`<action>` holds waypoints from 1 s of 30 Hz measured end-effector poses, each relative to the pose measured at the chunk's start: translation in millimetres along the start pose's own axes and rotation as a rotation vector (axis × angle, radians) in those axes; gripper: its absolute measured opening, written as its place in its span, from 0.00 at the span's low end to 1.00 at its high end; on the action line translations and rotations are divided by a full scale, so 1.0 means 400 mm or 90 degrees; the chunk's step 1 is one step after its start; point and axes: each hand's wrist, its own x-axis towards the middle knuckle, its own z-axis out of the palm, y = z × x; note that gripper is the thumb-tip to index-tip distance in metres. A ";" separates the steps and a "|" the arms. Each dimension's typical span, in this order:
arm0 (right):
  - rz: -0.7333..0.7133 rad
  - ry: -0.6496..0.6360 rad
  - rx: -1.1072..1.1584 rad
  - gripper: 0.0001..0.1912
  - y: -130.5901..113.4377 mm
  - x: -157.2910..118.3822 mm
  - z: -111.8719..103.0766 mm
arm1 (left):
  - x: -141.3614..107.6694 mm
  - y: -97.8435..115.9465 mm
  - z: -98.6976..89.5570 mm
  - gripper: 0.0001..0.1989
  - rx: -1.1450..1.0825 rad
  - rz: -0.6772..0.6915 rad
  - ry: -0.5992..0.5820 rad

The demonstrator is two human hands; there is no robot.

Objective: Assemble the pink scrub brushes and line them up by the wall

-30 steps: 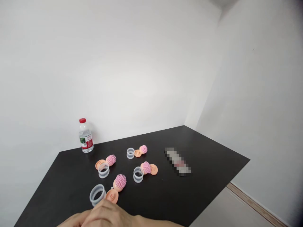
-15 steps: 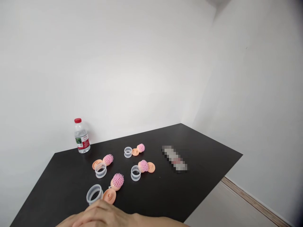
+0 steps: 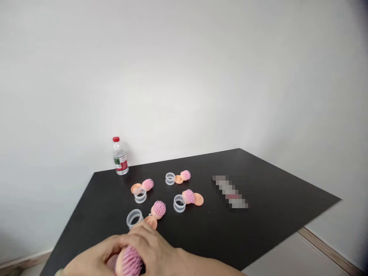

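At the bottom of the view my left hand [image 3: 92, 260] and my right hand [image 3: 149, 245] close together around a pink bristled brush head [image 3: 129, 262], whose lower part they partly hide. Nearest my right hand lie a transparent plastic ring [image 3: 134, 218] and an orange disc [image 3: 151, 222] joined to another pink brush head [image 3: 158, 209]. Farther up the table are several more sets: transparent rings [image 3: 179, 203], pink brush heads [image 3: 188, 196] and orange discs [image 3: 198, 199].
A water bottle with a red cap [image 3: 120, 157] stands at the table's back left corner. A pixelated blurred strip [image 3: 230, 191] lies on the right of the black table [image 3: 258, 199]. White walls rise behind, and a floor with skirting [image 3: 324, 249] shows beyond the right edge.
The whole scene has shifted right in view and the table's left corner shows more. A pink brush head now shows between my hands, which have risen slightly.
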 end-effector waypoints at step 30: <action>-0.295 0.142 0.004 0.10 -0.088 0.039 -0.101 | -0.050 -0.030 -0.035 0.29 -0.202 0.013 -0.096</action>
